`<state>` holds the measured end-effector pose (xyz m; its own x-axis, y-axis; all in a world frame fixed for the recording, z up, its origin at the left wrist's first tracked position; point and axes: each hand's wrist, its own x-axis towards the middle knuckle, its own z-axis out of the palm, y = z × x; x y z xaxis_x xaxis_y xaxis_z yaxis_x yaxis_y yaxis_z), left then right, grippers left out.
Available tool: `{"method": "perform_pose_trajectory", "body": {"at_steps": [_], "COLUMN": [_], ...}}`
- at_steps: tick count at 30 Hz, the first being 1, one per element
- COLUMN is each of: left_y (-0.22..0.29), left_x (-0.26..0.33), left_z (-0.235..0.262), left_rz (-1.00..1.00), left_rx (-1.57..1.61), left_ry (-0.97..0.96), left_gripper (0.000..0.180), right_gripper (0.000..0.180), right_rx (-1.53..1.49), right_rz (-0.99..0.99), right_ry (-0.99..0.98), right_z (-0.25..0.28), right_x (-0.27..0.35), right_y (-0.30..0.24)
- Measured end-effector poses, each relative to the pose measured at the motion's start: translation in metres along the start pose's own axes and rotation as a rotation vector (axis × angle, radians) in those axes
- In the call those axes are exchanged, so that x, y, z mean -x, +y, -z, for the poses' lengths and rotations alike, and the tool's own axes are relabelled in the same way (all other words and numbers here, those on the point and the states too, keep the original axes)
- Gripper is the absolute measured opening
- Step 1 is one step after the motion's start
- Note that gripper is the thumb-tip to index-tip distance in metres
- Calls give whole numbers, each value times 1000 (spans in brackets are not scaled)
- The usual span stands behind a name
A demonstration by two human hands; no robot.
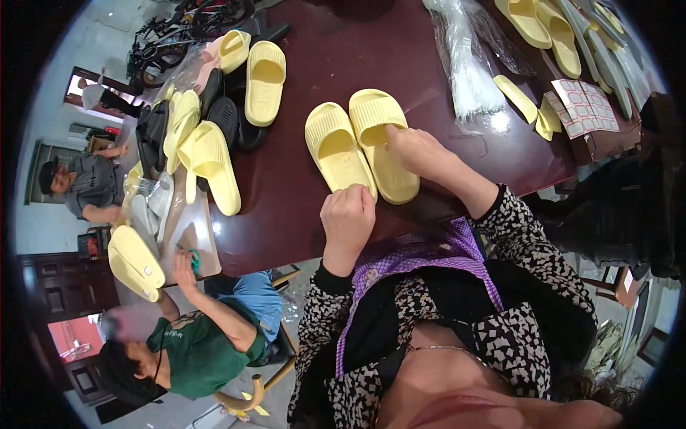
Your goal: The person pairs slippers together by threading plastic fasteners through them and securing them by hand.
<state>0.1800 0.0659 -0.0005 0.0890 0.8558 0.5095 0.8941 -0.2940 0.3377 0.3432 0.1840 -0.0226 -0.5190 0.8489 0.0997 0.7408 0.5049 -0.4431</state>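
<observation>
A pair of yellow slide slippers lies side by side on the dark red table in front of me, toes pointing away. My left hand (348, 219) is closed at the heel of the left slipper (329, 134), its fingertips hidden behind the knuckles. My right hand (421, 151) is curled over the right slipper (374, 109), with the fingers pinched at the opening under its ribbed strap. Both slippers rest sole down and touch along their inner sides.
Yellow slippers (266, 84) and black slippers (224, 120) are heaped at the left. Clear plastic bags (468, 71), a printed label sheet (584, 107) and more yellow slippers (557, 36) lie at the far right. A co-worker in green (207, 347) holds green-handled scissors (194, 261); another person (93, 182) sits beyond.
</observation>
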Motion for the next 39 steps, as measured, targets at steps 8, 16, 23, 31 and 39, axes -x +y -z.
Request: {"method": "perform_pose_trajectory", "body": {"at_steps": [8, 16, 23, 31, 39], "left_y": [6, 5, 9, 5, 13], "left_x": [17, 23, 33, 28, 18], "left_z": [-10, 8, 15, 27, 32], "left_rz": [68, 183, 188, 88, -29], "left_rx": [90, 182, 199, 248, 149], "left_ry": [-36, 14, 49, 71, 33], "left_gripper": [9, 8, 4, 5, 12], "right_gripper": [29, 38, 13, 8, 7], "right_rx": [-276, -156, -86, -97, -225], "right_rz": [30, 340, 458, 517, 530], "right_ry": [170, 211, 264, 297, 212], "right_z": [15, 1, 11, 55, 74], "right_x": [15, 25, 34, 44, 51], "right_y": [5, 9, 2, -20, -17]}}
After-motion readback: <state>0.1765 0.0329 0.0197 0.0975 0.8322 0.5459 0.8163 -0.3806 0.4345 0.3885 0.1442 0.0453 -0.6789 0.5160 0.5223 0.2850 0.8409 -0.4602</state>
